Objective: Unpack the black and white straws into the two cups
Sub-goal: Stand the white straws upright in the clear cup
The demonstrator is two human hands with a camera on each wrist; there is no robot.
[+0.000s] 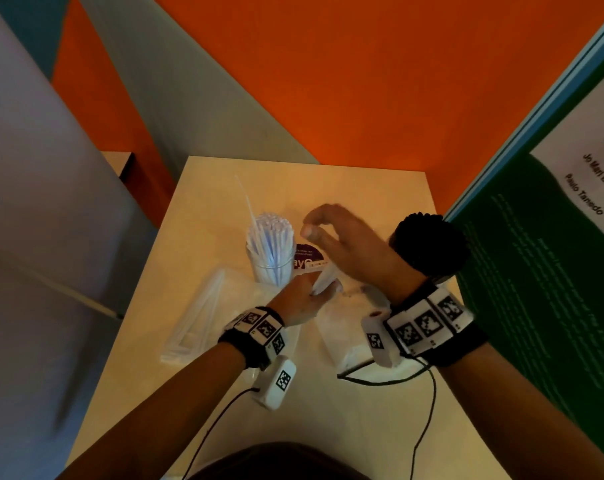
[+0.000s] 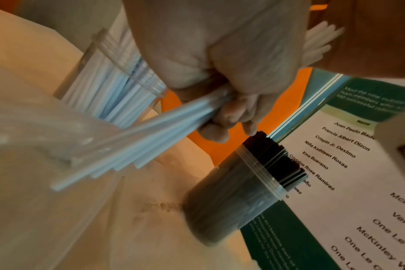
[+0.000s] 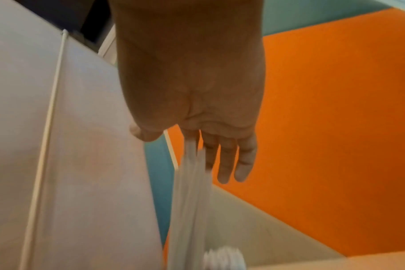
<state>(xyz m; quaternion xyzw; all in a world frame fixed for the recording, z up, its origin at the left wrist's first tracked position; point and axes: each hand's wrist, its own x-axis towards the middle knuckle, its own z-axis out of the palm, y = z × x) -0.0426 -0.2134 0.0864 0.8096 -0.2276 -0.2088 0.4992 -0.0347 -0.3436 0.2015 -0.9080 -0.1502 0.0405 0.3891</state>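
We start left: a spent wrapper (image 1: 196, 313) lies on the counter (image 1: 362, 427), then the cup (image 1: 271, 261) packed with white straws. Our left hand (image 1: 302, 299) grips a bundle (image 2: 136, 138) — light, slick, bendy, so we'd clamp it mid-length. Right hand (image 1: 345, 244) hovers above, fingers (image 3: 227, 164) straight, touching the tips. Only the left wrist view shows the black straws (image 2: 278, 160) in their cup (image 2: 227, 206).
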